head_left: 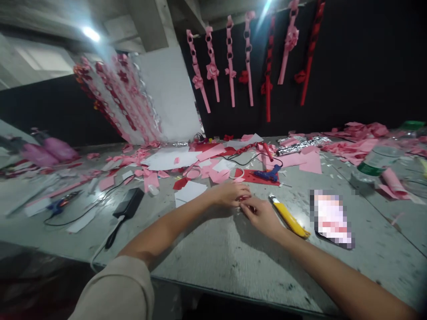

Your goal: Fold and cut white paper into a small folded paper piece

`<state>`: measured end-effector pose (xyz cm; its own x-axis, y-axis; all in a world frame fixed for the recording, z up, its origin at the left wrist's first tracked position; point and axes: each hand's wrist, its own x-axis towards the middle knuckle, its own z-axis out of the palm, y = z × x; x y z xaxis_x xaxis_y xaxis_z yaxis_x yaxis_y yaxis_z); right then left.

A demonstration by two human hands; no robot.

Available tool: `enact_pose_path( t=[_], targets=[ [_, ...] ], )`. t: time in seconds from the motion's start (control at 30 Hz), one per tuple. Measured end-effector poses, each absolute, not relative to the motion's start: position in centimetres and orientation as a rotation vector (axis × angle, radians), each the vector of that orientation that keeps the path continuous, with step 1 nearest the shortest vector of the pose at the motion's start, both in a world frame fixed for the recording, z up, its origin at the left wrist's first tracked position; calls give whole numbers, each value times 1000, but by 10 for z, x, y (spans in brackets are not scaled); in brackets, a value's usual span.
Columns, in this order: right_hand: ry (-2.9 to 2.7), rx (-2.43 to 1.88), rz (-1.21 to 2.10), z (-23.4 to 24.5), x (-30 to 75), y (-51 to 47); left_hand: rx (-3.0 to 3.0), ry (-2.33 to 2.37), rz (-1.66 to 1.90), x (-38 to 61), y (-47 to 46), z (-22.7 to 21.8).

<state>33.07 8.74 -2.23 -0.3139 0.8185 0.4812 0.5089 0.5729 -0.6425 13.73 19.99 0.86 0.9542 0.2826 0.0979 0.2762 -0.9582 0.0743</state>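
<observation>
My left hand and my right hand meet over the middle of the table, fingertips together. Both are closed in a pinch. A bit of red shows between the fingers, mostly hidden, so its kind cannot be told. Just right of my right hand lies a yellow utility knife. Beyond the hands, a blue glue gun rests on a red sheet. White paper lies left of my left hand, and a pale ring sits just behind it.
A phone lies at right, with a plastic bottle behind it. At left are a black power adapter with cables and another glue gun. Pink paper scraps litter the back. Paper chains hang on the black wall.
</observation>
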Motion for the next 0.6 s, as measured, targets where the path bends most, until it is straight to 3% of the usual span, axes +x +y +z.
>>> enact_pose_path(
  t=[0.6],
  targets=[
    [-1944, -1049, 499, -20, 332, 80, 2922, 683, 353, 126, 194, 3]
  ],
)
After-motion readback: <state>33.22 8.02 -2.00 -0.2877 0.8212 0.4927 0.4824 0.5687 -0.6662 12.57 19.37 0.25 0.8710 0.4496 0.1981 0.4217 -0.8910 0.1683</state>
